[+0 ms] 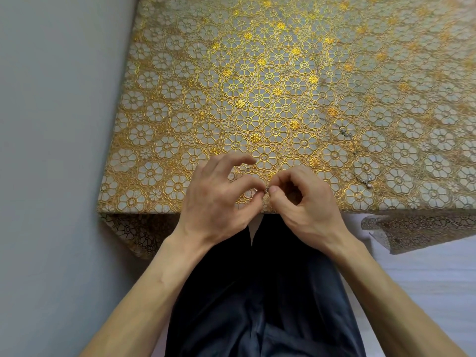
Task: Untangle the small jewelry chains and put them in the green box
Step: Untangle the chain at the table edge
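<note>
Silver chain (265,190) pinched between left hand (219,199) and right hand (306,202) | second chain (343,132) on gold tablecloth (180,99)

Bare tablecloth (180,99) stretches flat from the near edge to the far side, leaving open passage over the middle and left of the table. On the right, 1 loose chain (345,134) lies in a long thin line running away from the near edge. A grey wall (51,124) closes off the table's left side. At the near edge the left hand (219,197) and right hand (304,199) meet fingertip to fingertip, both pinching a small chain (266,189).
</note>
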A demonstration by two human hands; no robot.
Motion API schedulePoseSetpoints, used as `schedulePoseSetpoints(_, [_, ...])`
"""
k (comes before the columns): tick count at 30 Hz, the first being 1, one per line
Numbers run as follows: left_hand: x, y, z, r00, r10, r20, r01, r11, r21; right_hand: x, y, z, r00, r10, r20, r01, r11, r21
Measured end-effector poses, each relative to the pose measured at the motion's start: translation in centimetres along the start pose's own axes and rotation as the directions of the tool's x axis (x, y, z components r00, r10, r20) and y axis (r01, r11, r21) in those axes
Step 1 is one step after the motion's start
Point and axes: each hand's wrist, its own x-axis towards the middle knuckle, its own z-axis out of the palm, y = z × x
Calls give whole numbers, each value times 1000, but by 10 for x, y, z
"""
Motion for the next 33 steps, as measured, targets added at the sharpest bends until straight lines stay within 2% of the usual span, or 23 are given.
schedulePoseSetpoints(3, [-2,0,0,998,-45,-49,44,999,-26,0,0,0,1000,4,-9,-4,1000,-9])
schedulePoseSetpoints(6, [-4,-1,1,993,-88,-84,85,996,-33,0,1,0,998,-56,-27,52,988,-148])
schedulePoseSetpoints(9, [-4,2,2,989,-138,-53,133,987,-91,0,1,-2,993,-111,-37,98,961,-258])
schedulePoseSetpoints(13, [-4,14,2,932,-361,15,354,905,-235,-2,-3,-5,995,-91,-45,74,953,-295])
schedulePoseSetpoints(16, [-5,20,2,894,-446,47,441,856,-269,-7,-4,-4,999,-22,-41,11,972,-236])
schedulePoseSetpoints(20, [-4,16,-3,871,-457,182,492,812,-314,-10,-1,-6,998,48,36,-43,989,-142])
schedulePoseSetpoints(24, [0,11,-9,848,-427,315,523,772,-361,-11,1,-11,992,-1,127,19,990,-141])
schedulePoseSetpoints(29, [5,9,-12,836,-434,337,540,762,-357,-12,1,-14,992,-27,126,53,976,-212])
schedulePoseSetpoints(33, [5,11,-13,826,-449,340,557,742,-374,-13,2,-17,997,25,73,-11,983,-185])
